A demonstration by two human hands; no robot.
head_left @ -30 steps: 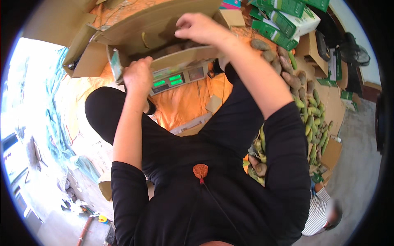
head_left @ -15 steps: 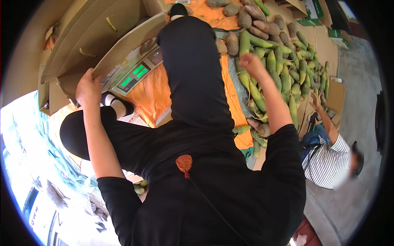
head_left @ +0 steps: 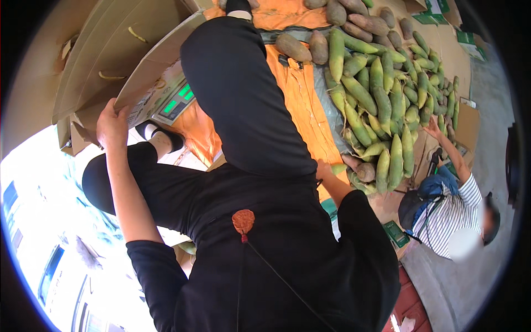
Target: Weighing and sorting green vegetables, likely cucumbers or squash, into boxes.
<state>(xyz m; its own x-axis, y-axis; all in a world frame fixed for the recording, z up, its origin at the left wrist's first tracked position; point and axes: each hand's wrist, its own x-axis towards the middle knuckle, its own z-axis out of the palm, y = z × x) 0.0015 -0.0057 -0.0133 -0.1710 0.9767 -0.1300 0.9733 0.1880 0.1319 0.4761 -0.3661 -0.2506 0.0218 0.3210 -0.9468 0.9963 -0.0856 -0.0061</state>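
Down comes the right hand (head_left: pixel 323 169) since a moment ago, off the green produce pile (head_left: pixel 381 105) at upper right to the orange cloth (head_left: pixel 301 105) mid-frame; its fingers are hidden, so I cannot tell their state. Left hand (head_left: pixel 112 123) curls round the cardboard box (head_left: pixel 105 50) edge, upper left, beside the scale (head_left: pixel 174 102).

This looks like a produce packing spot, a market or farm stall where I work low over the ground. Long green cobs (head_left: pixel 381 105) and brown tubers (head_left: pixel 310 47) lie heaped on flattened cardboard and an orange sheet (head_left: pixel 301 105) across the upper middle and right, and a scale (head_left: pixel 174 102) with a green lit display sits by open cartons (head_left: pixel 105 55) at upper left. Another person (head_left: pixel 453 205) crouches at the pile at right.
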